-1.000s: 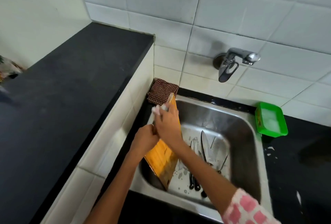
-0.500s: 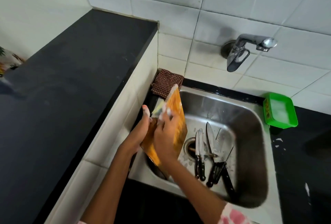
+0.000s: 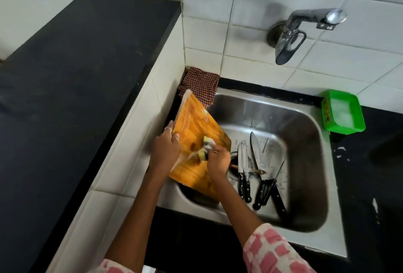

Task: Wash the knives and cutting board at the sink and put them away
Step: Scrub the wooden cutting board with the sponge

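Note:
An orange wooden cutting board point(image 3: 196, 124) leans tilted against the left wall of the steel sink point(image 3: 305, 124). My left hand point(image 3: 164, 152) grips the board's left edge. My right hand point(image 3: 218, 161) holds a soapy yellow-green sponge point(image 3: 206, 148) pressed on the board's face. Several black-handled knives point(image 3: 255, 168) lie on the sink floor to the right of the board, blades pointing away from me.
A wall tap point(image 3: 301, 30) sticks out above the sink. A green tub point(image 3: 342, 115) of soapy water stands on the black counter at the right. A checked cloth point(image 3: 200, 85) lies at the sink's back left corner. A raised black ledge point(image 3: 76, 76) runs along the left.
My right hand with the sponge has slid from the board's top end down to its middle. The board's face now shows more, tilted toward me.

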Available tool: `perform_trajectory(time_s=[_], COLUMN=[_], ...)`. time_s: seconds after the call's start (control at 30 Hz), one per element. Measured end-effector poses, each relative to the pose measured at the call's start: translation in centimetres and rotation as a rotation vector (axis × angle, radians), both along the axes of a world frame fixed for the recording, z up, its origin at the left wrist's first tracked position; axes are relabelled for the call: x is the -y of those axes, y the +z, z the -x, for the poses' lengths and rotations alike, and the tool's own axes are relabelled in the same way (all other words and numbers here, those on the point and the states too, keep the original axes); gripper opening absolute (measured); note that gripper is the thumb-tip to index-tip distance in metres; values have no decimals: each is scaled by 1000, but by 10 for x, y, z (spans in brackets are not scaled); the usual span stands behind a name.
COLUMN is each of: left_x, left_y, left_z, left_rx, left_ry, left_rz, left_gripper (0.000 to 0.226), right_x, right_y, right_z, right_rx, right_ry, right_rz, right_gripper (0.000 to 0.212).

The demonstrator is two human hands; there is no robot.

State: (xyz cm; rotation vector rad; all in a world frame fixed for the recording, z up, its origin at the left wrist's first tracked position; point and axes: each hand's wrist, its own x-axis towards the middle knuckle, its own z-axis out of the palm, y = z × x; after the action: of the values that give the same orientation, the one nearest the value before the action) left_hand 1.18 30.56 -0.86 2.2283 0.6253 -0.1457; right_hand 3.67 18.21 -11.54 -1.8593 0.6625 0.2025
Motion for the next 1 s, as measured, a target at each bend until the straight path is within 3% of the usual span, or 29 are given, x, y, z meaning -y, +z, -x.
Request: perform_trajectory(time_s=[0.13,0.27,0.33,0.5,0.6,0.7,0.77,0.9,0.93,1.0], left_x=[-6,-4,-5,6,8,3,1,2,2,2], left_y=[-26,-35,-39,-40,-43,-48,-51,-51,-51,-52], left_z=[5,0,2,-1,-25,-52,-59,-54,-55,-58], left_rx=[57,104,117,79,109,109,175,130,139,147], left_ry=[-2,-66,-94,-116,-212,-323,-375,-471,-472,-465], left_rz=[-102,-238,-293,-440,-508,-542,-642,-855,-866,-873], left_gripper=[51,53,54,53,52,52,53,68,67,56], right_x=[-26,-47,-22,29,-20,-46,-20,21,10,-21], right_y=[1,20,12,-30,-10,10,-14,-57,-52,-30], right_z=[-23,8,40,-43,-71,-21,-4,-71,-84,-75], right_rx=[39,355,329,-121,66,302,222,-128,-102,136], right_ry=[14,366,457,15,41,264,236,-183,-162,34], right_rz=[1,32,50,114,50,-76,-36,9,35,75], right_gripper=[18,11,17,17,12,30,21,20,20,17])
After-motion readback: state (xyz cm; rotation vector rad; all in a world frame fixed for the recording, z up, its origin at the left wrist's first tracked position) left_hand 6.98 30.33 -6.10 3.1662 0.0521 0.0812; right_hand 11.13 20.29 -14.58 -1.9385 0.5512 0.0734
